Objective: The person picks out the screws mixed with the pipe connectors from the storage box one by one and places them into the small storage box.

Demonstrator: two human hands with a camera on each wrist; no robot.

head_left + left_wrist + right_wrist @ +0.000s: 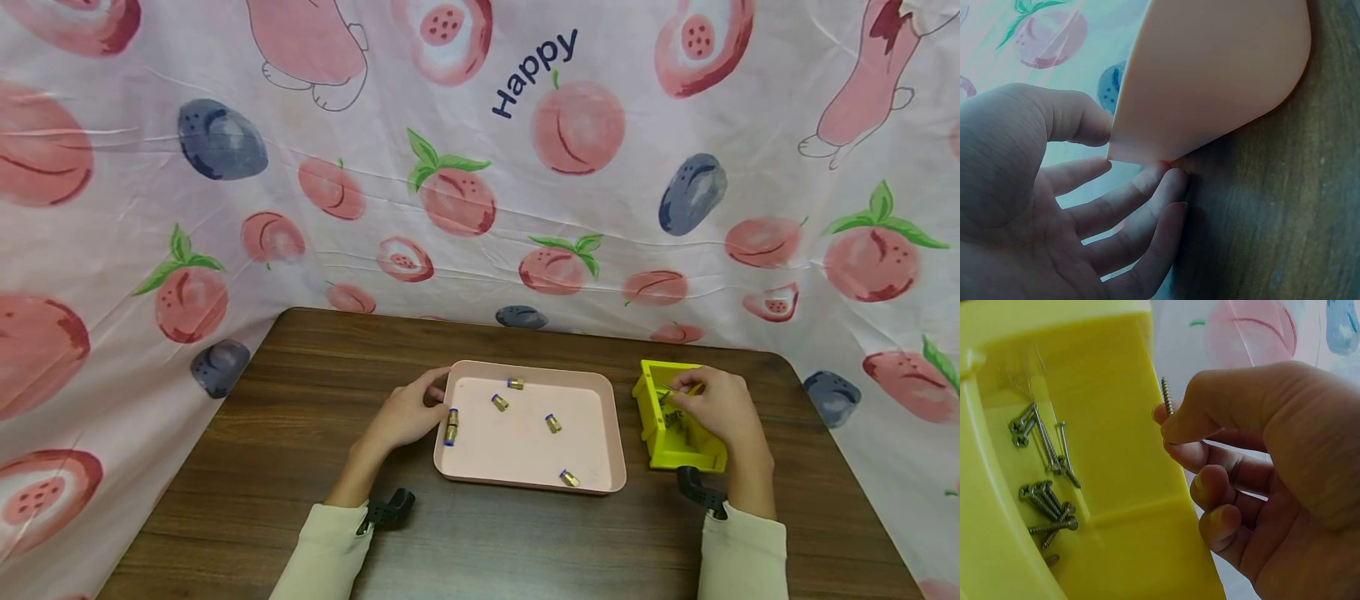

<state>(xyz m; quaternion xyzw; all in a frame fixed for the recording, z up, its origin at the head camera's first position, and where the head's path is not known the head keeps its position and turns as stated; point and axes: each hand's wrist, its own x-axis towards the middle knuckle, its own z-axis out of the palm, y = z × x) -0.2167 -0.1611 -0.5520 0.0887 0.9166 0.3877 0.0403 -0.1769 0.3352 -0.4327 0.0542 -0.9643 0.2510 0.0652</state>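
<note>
A shallow pink tray (510,446) lies flat on the table, with several brass push-in fittings with blue collars (552,423) spread over it. My left hand (405,412) grips the tray's left rim, thumb and forefinger at the edge, as the left wrist view shows. On the right, my right hand (716,406) is over a yellow bin (657,433). Its thumb and forefinger pinch a screw (1167,397), pointed end up, level with the bin's side wall in the right wrist view. More loose screws (1044,437) lie on the bin's floor.
Both things stand on a dark wood-grain table (360,342), the bin a short gap right of the tray. A fruit-print cloth (465,275) hangs behind and along both sides. Black camera mounts (390,507) sit at both wrists.
</note>
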